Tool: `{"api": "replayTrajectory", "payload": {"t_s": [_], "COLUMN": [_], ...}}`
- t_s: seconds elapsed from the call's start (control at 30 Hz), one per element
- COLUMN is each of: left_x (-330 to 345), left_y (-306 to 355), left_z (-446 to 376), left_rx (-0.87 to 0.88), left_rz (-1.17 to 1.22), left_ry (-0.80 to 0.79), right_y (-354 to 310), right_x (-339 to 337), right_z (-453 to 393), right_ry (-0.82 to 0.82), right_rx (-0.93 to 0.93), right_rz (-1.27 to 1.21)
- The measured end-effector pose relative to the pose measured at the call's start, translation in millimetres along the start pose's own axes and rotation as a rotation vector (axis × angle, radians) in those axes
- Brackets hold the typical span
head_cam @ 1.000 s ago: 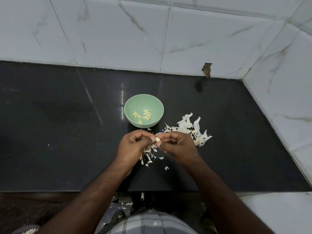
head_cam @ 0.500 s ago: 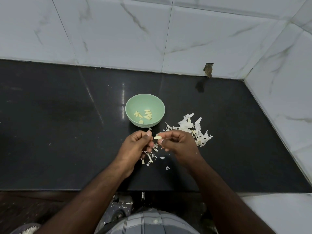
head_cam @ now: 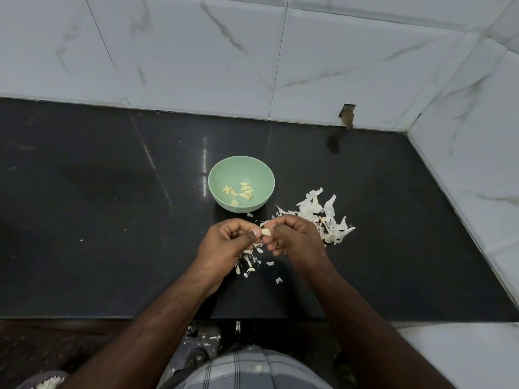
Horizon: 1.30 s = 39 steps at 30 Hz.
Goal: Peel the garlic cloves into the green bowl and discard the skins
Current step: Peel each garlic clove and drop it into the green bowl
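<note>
A pale garlic clove [head_cam: 266, 232] is pinched between the fingertips of my left hand [head_cam: 227, 245] and my right hand [head_cam: 295, 240], just above the black counter. The green bowl [head_cam: 241, 167] stands a short way behind my hands and holds several peeled cloves [head_cam: 242, 190]. A heap of white garlic skins [head_cam: 323, 217] lies to the right of the bowl, beside my right hand. Smaller skin scraps [head_cam: 251, 262] lie on the counter under and between my hands.
The black counter [head_cam: 112, 220] ends at a front edge near my body. White marble-look wall tiles [head_cam: 224, 51] close it off at the back and on the right. A chipped hole [head_cam: 347, 115] sits at the base of the back wall.
My hands have stayed in front of the bowl, working the clove between the fingertips. They parted slightly half a second ago and are close together again now.
</note>
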<state>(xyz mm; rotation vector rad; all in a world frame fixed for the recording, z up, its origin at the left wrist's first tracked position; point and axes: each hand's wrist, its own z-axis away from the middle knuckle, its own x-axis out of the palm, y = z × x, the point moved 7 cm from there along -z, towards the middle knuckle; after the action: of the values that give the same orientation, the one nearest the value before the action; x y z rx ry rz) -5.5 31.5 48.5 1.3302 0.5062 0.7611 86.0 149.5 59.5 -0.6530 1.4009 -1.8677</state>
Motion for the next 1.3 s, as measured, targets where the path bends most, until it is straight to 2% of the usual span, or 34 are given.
{"api": "replayTrajectory", "payload": {"t_s": [0.1,0.17,0.3,0.47,0.57,0.63,0.7,0.83,1.03,1.17,1.3], "left_x": [-3,-7,-9,-12,-22,-31,-40,-57,-64,-57,-36], "left_y": [-2,-5,-10,-9,-8,-7,-6,-13,-14,-17,-17], "left_z": [-2,-5,-8,-9,-11,-11,-13,-17,-16,-12,-6], "left_rx": [-0.022,-0.041,-0.067,-0.075,-0.085,-0.092,-0.064,-0.027,-0.021,-0.003,0.139], "left_rz": [0.008,0.004,0.007,-0.029,-0.029,-0.035,-0.111,-0.415,-0.528,-0.632,-0.868], "left_ry": [0.018,0.027,0.031,0.025,0.08,0.111,0.127,0.13,0.128,0.077,0.006], "right_y": [0,-4,-8,-6,-9,-16,-25,-46,-54,-17,26], "right_x": [-8,-14,-8,0,-1,0,1,12,13,7,2], "right_z": [-2,-2,-3,-10,-18,-26,-37,-57,-53,-35,-12], "right_ry": [0.046,0.072,-0.025,-0.055,-0.002,0.032,0.067,0.109,0.123,0.033,-0.031], "right_rx": [-0.002,-0.064,-0.143,-0.1,-0.026,-0.033,-0.076,-0.169,-0.282,-0.163,0.072], "right_rz": [-0.013,0.067,0.109,0.144,0.036,0.07,0.145,0.239,0.338,0.392,0.217]}}
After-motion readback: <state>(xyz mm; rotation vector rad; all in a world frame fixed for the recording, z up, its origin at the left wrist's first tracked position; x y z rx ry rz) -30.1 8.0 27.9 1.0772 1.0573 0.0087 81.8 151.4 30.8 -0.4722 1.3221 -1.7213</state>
